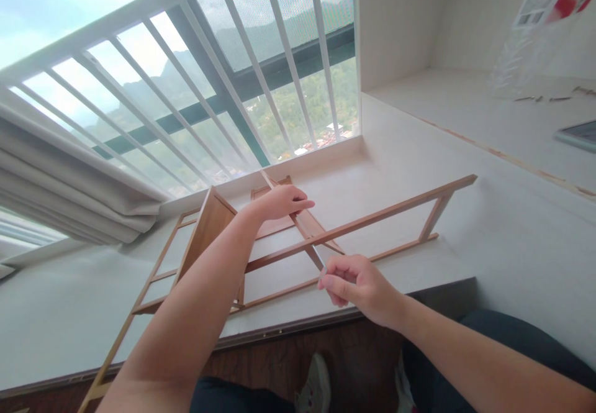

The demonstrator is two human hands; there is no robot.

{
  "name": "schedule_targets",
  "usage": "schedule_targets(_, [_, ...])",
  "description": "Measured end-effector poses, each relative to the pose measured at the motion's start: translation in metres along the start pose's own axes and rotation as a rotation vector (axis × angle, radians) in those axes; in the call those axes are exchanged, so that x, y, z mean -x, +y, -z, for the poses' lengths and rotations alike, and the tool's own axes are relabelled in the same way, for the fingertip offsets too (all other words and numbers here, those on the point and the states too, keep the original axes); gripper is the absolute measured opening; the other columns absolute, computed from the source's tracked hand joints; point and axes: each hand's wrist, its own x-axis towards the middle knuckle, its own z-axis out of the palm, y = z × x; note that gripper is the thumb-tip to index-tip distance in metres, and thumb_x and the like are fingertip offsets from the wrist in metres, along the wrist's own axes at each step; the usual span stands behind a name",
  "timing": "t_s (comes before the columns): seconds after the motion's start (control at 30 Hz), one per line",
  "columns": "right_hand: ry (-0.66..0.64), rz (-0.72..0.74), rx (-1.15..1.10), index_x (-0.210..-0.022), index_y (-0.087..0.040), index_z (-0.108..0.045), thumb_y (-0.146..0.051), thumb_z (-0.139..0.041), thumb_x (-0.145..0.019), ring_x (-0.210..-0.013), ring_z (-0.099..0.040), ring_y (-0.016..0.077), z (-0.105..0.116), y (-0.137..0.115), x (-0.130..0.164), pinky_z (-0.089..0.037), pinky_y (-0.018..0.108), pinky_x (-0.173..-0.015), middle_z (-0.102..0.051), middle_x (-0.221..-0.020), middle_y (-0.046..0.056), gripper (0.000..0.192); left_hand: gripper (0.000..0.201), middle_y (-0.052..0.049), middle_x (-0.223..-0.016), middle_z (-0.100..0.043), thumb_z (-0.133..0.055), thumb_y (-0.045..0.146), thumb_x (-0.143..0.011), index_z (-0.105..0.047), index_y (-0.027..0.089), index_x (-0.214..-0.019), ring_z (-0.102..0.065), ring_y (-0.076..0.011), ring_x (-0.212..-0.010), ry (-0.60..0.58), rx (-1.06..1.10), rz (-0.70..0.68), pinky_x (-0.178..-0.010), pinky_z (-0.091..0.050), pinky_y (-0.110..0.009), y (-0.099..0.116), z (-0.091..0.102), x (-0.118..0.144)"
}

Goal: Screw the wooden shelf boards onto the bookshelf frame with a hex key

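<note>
A wooden furniture frame (367, 219) with long rails and crosspieces lies on the white window ledge. My left hand (285, 202) is closed over a wooden crosspiece (302, 226) at the middle of the frame. Between the fingers of my right hand (351, 279) is a thin silver rod that looks like a hex key (318, 256). Its far tip meets the long rail where the crosspiece joins it. My right fingers cover the near end of the tool. A wooden panel (207, 223) stands within the frame, partly behind my left forearm.
White bars (251, 46) line the window behind the ledge, with a grey curtain (79, 177) at left. On the raised white surface (447, 96) at right are a clear plastic bag (526, 46), several screws (559, 99) and a phone (577, 135). Dark wooden floor (261, 357) lies below.
</note>
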Motion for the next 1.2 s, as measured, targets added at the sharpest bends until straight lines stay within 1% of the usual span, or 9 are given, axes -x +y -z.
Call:
schedule_targets(0.1, [0.026,-0.005,-0.016,-0.076,-0.013,-0.068,-0.045,-0.062,-0.091,-0.049,-0.048,0.0082,0.001,-0.001,-0.002,-0.038,0.021,-0.049,-0.055,-0.052,-0.002,0.036,0.055,0.0,-0.058,-0.053,-0.048,0.063,-0.088,-0.05,0.018,-0.057,-0.042,-0.0118,-0.054,0.002,0.001,-0.011,-0.055,-0.032,-0.028,-0.001,0.0,-0.001])
schedule_targets(0.2, [0.044,-0.029,-0.059,-0.074,-0.013,-0.068,-0.045,-0.063,-0.09,-0.046,-0.047,0.0083,0.001,0.0,-0.006,-0.038,0.021,-0.048,-0.056,-0.05,-0.002,0.036,0.055,0.0,-0.057,-0.053,-0.048,0.064,-0.088,-0.049,0.018,-0.058,-0.041,-0.0117,-0.053,0.002,0.003,-0.018,-0.055,-0.032,-0.028,-0.003,-0.001,-0.002])
schedule_targets(0.3, [0.036,-0.049,-0.125,-0.073,-0.012,-0.068,-0.045,-0.063,-0.089,-0.043,-0.047,0.0081,0.0,0.004,-0.008,-0.037,0.021,-0.046,-0.058,-0.048,-0.001,0.037,0.055,0.0,-0.058,-0.053,-0.047,0.064,-0.088,-0.049,0.018,-0.058,-0.041,-0.0116,-0.053,-0.005,0.007,-0.018,-0.055,-0.032,-0.028,-0.003,-0.001,-0.002])
schedule_targets(0.43, [0.017,-0.079,-0.22,-0.071,-0.013,-0.066,-0.048,-0.064,-0.086,-0.038,-0.045,0.0082,-0.003,0.008,-0.011,-0.034,0.021,-0.041,-0.057,-0.044,-0.001,0.039,0.055,0.0,-0.058,-0.052,-0.047,0.064,-0.089,-0.049,0.018,-0.058,-0.042,-0.0117,-0.053,-0.004,0.004,-0.02,-0.055,-0.032,-0.028,-0.003,0.0,-0.002])
schedule_targets(0.63, [0.009,-0.084,-0.252,-0.07,-0.012,-0.066,-0.046,-0.066,-0.084,-0.038,-0.046,0.0076,-0.002,0.005,-0.012,-0.034,0.019,-0.041,-0.058,-0.045,-0.001,0.037,0.054,0.001,-0.058,-0.053,-0.046,0.063,-0.09,-0.049,0.019,-0.059,-0.042,-0.0116,-0.053,-0.004,-0.005,-0.024,-0.056,-0.032,-0.028,-0.005,-0.001,-0.002])
schedule_targets(0.83, [-0.022,-0.179,-0.45,-0.068,-0.012,-0.064,-0.043,-0.068,-0.081,-0.035,-0.045,0.0072,-0.005,0.005,-0.011,-0.033,0.018,-0.036,-0.057,-0.044,-0.001,0.033,0.054,0.0,-0.058,-0.052,-0.046,0.063,-0.09,-0.049,0.019,-0.059,-0.042,-0.0117,-0.053,-0.008,-0.008,-0.025,-0.056,-0.032,-0.028,-0.005,-0.001,-0.002])
schedule_targets(1.03, [-0.034,-0.174,-0.434,-0.07,-0.011,-0.066,-0.042,-0.07,-0.081,-0.036,-0.046,0.0068,-0.005,0.006,-0.012,-0.035,0.016,-0.035,-0.06,-0.047,0.0,0.033,0.054,0.001,-0.057,-0.051,-0.046,0.063,-0.09,-0.048,0.018,-0.059,-0.041,-0.0115,-0.053,-0.004,-0.011,-0.031,-0.056,-0.031,-0.028,-0.007,-0.001,-0.003])
schedule_targets(1.1, [-0.043,-0.179,-0.503,-0.07,-0.011,-0.066,-0.04,-0.069,-0.082,-0.036,-0.047,0.0068,-0.005,0.006,-0.011,-0.035,0.016,-0.035,-0.059,-0.047,0.0,0.031,0.054,0.001,-0.056,-0.049,-0.046,0.063,-0.09,-0.047,0.018,-0.059,-0.04,-0.0115,-0.053,-0.001,-0.023,-0.032,-0.055,-0.031,-0.028,-0.007,-0.001,-0.003])
schedule_targets(1.2, [-0.063,-0.215,-0.666,-0.072,-0.013,-0.064,-0.036,-0.067,-0.084,-0.036,-0.047,0.0073,-0.008,0.006,-0.009,-0.035,0.017,-0.034,-0.057,-0.048,-0.002,0.027,0.054,0.001,-0.056,-0.049,-0.046,0.063,-0.09,-0.048,0.018,-0.059,-0.041,-0.0117,-0.053,-0.001,-0.03,-0.029,-0.056,-0.031,-0.028,-0.006,-0.001,-0.003])
